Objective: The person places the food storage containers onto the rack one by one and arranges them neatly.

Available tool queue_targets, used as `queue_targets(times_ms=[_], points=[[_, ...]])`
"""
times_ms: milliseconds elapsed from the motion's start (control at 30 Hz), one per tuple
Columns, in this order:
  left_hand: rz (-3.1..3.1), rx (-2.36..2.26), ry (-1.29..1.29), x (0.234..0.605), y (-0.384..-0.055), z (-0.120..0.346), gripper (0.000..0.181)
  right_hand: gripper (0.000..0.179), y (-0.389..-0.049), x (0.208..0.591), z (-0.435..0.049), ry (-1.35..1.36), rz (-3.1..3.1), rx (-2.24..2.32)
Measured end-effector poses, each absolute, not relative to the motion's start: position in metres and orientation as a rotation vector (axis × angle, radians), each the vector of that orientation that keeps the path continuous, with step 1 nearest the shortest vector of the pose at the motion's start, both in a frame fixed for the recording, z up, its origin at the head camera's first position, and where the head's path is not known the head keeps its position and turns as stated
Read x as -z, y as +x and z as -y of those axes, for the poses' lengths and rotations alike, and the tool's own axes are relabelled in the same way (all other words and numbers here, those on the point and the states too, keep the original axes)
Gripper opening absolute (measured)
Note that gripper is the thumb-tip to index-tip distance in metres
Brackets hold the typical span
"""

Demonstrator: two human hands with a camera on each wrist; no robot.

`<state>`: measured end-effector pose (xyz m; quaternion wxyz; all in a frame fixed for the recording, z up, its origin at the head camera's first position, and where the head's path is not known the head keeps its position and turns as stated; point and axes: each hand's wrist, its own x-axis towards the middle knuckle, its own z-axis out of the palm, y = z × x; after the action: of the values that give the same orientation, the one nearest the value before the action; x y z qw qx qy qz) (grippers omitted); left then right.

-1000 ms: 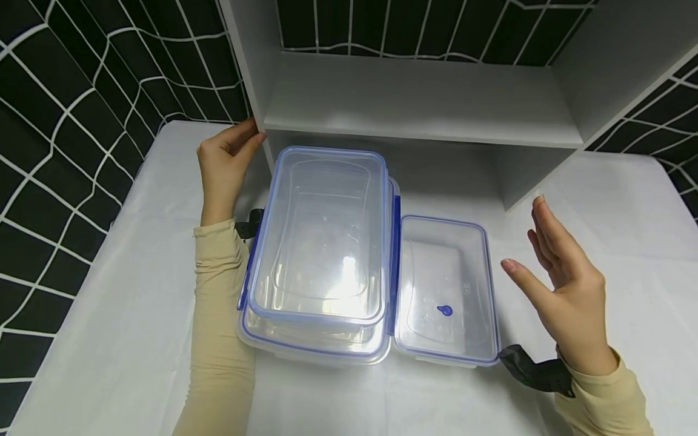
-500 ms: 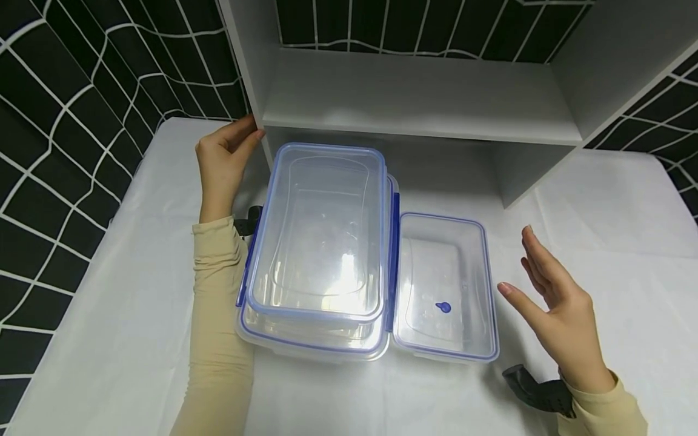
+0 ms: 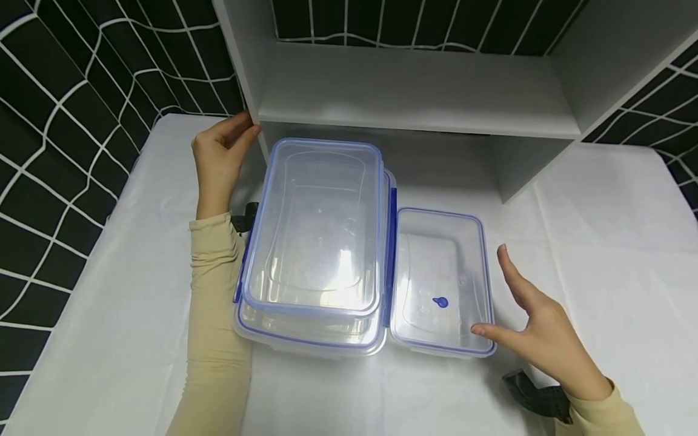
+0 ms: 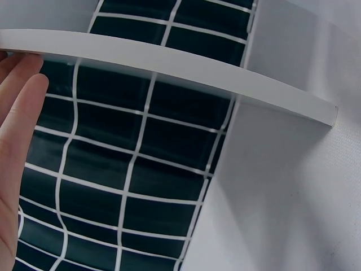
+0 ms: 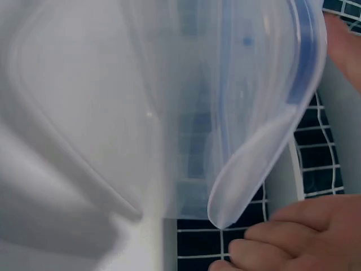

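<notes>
At the front edge of the white shelf's left side panel, my left hand touches the board with thumb and fingertips from its outer side. In the left wrist view the fingers lie along that panel's edge. My right hand is spread by the right side of a small clear lidded food container with a blue valve. Its thumb overlaps the container's near right corner in the head view, and its other fingers stay out to the right. The right wrist view shows the container's blue-rimmed lid edge close up.
Left of the small container stands a stack: a clear lidded container on a larger one with blue side clips. The shelf board spans behind them. A white cloth covers the table, and black fabric with white grid lines hangs around.
My right hand has come down and left, from beside the shelf's right panel to the small container's near right corner. The left hand stays at the panel; the containers have not moved on the table.
</notes>
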<state>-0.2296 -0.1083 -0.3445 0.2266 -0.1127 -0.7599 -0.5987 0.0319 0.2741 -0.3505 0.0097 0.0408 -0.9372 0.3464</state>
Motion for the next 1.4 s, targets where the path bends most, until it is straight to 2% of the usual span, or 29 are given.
queue_targets(times_ms=[100,500,767,1100,1233,1400], points=[[2.086,1.669,-0.301,0.345,-0.230,0.109,0.026,0.118,0.030,0.351,-0.276,0.124,3.026,-1.058],[2.072,1.674,-0.329,0.344,-0.230,0.106,0.026,0.146,0.031,0.362,-0.276,0.414,3.023,-1.070],[2.079,1.671,-0.322,0.344,-0.229,0.107,0.026,0.135,0.028,0.361,-0.288,0.202,3.051,-1.050],[2.130,1.682,-0.277,0.343,-0.229,0.108,0.025,0.113,0.023,0.371,-0.291,0.201,2.934,-1.255],[2.126,1.691,-0.284,0.343,-0.229,0.108,0.025,0.122,0.020,0.381,-0.285,0.269,2.817,-1.386],[2.130,1.680,-0.288,0.343,-0.230,0.109,0.026,0.138,0.019,0.391,-0.273,0.213,2.768,-1.400]])
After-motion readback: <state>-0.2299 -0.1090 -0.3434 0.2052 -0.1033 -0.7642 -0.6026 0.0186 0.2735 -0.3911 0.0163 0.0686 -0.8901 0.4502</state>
